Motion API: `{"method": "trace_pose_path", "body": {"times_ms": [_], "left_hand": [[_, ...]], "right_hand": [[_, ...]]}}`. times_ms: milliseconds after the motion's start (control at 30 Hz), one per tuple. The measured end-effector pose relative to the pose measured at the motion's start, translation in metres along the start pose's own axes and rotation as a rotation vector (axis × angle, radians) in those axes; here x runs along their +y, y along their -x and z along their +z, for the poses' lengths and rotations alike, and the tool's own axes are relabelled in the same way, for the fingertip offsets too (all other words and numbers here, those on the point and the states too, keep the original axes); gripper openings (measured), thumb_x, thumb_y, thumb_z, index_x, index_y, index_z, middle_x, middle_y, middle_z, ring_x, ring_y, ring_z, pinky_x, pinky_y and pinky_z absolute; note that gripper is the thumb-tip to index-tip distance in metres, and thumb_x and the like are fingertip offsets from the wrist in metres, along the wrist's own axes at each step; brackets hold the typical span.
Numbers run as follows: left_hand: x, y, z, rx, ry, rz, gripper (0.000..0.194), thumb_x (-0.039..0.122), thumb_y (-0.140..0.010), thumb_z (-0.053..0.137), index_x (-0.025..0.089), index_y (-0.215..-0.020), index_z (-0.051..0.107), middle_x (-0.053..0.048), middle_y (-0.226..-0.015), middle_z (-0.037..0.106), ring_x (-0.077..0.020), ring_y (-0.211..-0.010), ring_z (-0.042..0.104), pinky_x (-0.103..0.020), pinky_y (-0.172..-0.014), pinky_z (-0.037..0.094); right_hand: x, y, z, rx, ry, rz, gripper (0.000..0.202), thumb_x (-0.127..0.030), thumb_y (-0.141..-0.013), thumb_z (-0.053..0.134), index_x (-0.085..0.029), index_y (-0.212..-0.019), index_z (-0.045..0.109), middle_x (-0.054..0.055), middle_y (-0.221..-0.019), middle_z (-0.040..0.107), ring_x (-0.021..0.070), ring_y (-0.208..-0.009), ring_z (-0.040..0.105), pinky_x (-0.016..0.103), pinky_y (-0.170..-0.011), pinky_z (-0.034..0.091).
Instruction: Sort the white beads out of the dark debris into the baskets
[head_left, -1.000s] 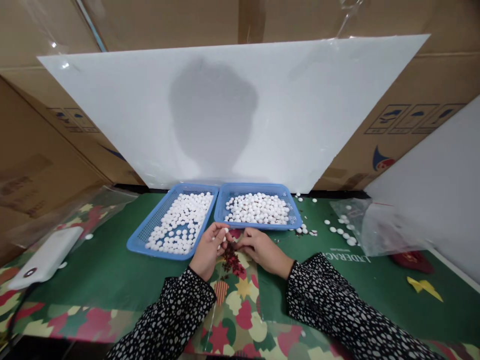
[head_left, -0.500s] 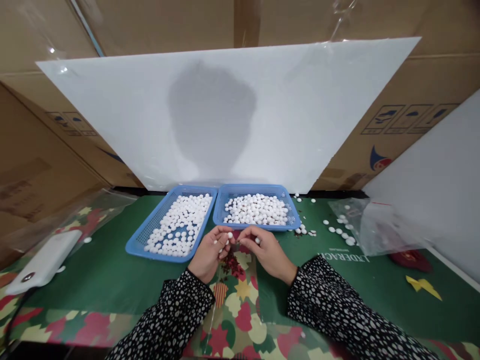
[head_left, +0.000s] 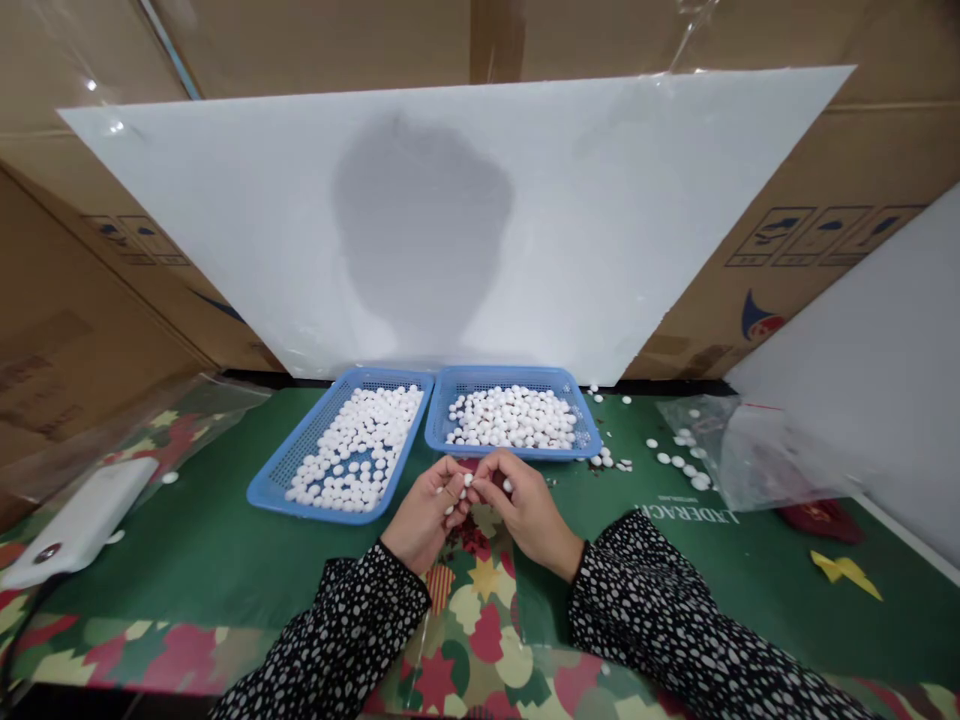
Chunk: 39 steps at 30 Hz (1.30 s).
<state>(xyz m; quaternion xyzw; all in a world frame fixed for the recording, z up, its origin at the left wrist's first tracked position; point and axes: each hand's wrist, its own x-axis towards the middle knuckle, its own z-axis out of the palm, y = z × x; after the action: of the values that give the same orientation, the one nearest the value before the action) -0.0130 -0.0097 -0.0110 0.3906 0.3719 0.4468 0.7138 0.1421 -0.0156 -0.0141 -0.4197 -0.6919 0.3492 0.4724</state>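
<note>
My left hand (head_left: 426, 516) is closed around several small white round pieces, with some showing between its fingers. At the fingertips, one white piece (head_left: 468, 480) is pinched where both hands meet. My right hand (head_left: 529, 508) is closed too, its thumb and finger on that piece; another white piece shows by its curled fingers. Just beyond the hands stands a blue mesh basket (head_left: 508, 372) heaped with the same pieces. To its left a second blue basket (head_left: 264, 490) holds a looser spread of them. Dark red scraps (head_left: 475, 541) lie under the hands.
Loose white pieces (head_left: 678, 462) are scattered at the right near a clear plastic bag (head_left: 765, 455). A yellow scrap (head_left: 847, 572) lies farther right. On the left rests a white power bank (head_left: 86, 520) with a black cable. A white panel (head_left: 585, 230) and cardboard boxes close off the back.
My right hand has moved left, so its fingertips now meet my left hand's at a white piece. Before, the hands were slightly apart.
</note>
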Motion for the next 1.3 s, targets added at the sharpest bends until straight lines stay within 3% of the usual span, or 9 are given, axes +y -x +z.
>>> {"method": "trace_pose_path", "body": {"times_ms": [267, 433, 600, 667, 733, 867, 967, 1133, 1300], "left_hand": [[-0.003, -0.002, 0.0, 0.035, -0.098, 0.058, 0.034, 0.042, -0.074, 0.074, 0.018, -0.074, 0.05, 0.001, -0.063, 0.058, -0.0062, -0.051, 0.044, -0.016, -0.045, 0.026], [-0.003, -0.003, 0.0, 0.027, -0.15, 0.064, 0.032, 0.041, -0.077, 0.071, 0.018, -0.077, 0.05, 0.002, -0.064, 0.058, -0.0059, -0.051, 0.043, -0.016, -0.044, 0.026], [0.003, -0.002, -0.002, 0.068, -0.159, 0.062, 0.031, 0.045, -0.082, 0.064, 0.017, -0.076, 0.051, 0.002, -0.064, 0.055, -0.0051, -0.048, 0.036, -0.017, -0.041, 0.02], [0.008, -0.003, -0.006, 0.095, -0.142, 0.069, 0.033, 0.045, -0.084, 0.062, 0.015, -0.074, 0.055, 0.0, -0.067, 0.055, -0.0049, -0.05, 0.036, -0.017, -0.042, 0.023], [0.011, -0.003, -0.009, 0.126, -0.101, 0.068, 0.028, 0.041, -0.082, 0.066, 0.013, -0.077, 0.059, 0.0, -0.069, 0.055, -0.0056, -0.054, 0.04, -0.017, -0.046, 0.029], [0.01, -0.004, -0.013, 0.137, -0.059, 0.041, 0.026, 0.03, -0.074, 0.075, 0.014, -0.09, 0.063, 0.0, -0.072, 0.059, -0.0064, -0.057, 0.045, -0.017, -0.052, 0.035], [0.008, -0.005, -0.013, 0.124, -0.079, 0.032, 0.031, 0.036, -0.073, 0.075, 0.014, -0.093, 0.065, -0.001, -0.073, 0.059, -0.0058, -0.055, 0.044, -0.017, -0.046, 0.03], [0.007, -0.005, -0.013, 0.079, -0.101, -0.021, 0.033, 0.044, -0.077, 0.07, 0.013, -0.087, 0.063, 0.001, -0.067, 0.054, -0.0039, -0.049, 0.037, -0.016, -0.039, 0.019], [0.007, -0.004, -0.012, 0.055, -0.109, -0.02, 0.031, 0.041, -0.074, 0.074, 0.014, -0.085, 0.062, -0.001, -0.068, 0.059, -0.005, -0.052, 0.04, -0.016, -0.042, 0.023]], "right_hand": [[0.005, 0.001, 0.004, 0.036, 0.017, 0.03, 0.005, -0.024, -0.091, 0.056, -0.021, -0.088, 0.055, -0.002, -0.073, 0.057, 0.0145, -0.063, 0.049, 0.025, -0.062, 0.039], [0.002, -0.002, 0.0, -0.056, -0.054, -0.076, 0.016, -0.022, -0.095, 0.047, -0.023, -0.101, 0.062, 0.004, -0.094, 0.059, 0.018, -0.088, 0.056, 0.03, -0.082, 0.043], [0.007, -0.001, 0.0, -0.06, -0.383, 0.213, 0.014, -0.034, -0.094, 0.049, -0.021, -0.095, 0.054, -0.002, -0.072, 0.055, 0.0119, -0.056, 0.047, 0.022, -0.051, 0.038], [0.011, 0.001, -0.003, -0.118, -0.525, 0.345, 0.013, -0.034, -0.092, 0.05, -0.021, -0.095, 0.051, -0.003, -0.071, 0.056, 0.0097, -0.05, 0.042, 0.019, -0.042, 0.029], [0.014, 0.003, -0.008, -0.209, -0.491, 0.386, 0.013, -0.032, -0.09, 0.052, -0.02, -0.089, 0.053, -0.003, -0.068, 0.055, 0.009, -0.048, 0.04, 0.018, -0.04, 0.025], [0.013, 0.009, -0.02, -0.386, -0.036, 0.115, 0.011, -0.023, -0.088, 0.059, -0.019, -0.079, 0.063, -0.003, -0.067, 0.057, 0.0113, -0.058, 0.048, 0.023, -0.055, 0.037], [0.011, 0.012, -0.024, -0.494, 0.162, -0.08, 0.011, -0.017, -0.089, 0.058, -0.022, -0.088, 0.067, 0.0, -0.081, 0.062, 0.0148, -0.075, 0.056, 0.027, -0.069, 0.042], [0.014, 0.013, -0.022, -0.548, 0.288, -0.13, 0.012, -0.016, -0.09, 0.057, -0.022, -0.093, 0.067, 0.002, -0.089, 0.059, 0.0167, -0.082, 0.058, 0.028, -0.072, 0.046], [0.016, 0.012, -0.023, -0.569, 0.316, -0.164, 0.011, -0.014, -0.09, 0.056, -0.021, -0.088, 0.064, 0.002, -0.091, 0.059, 0.0164, -0.083, 0.058, 0.028, -0.073, 0.046]]}}
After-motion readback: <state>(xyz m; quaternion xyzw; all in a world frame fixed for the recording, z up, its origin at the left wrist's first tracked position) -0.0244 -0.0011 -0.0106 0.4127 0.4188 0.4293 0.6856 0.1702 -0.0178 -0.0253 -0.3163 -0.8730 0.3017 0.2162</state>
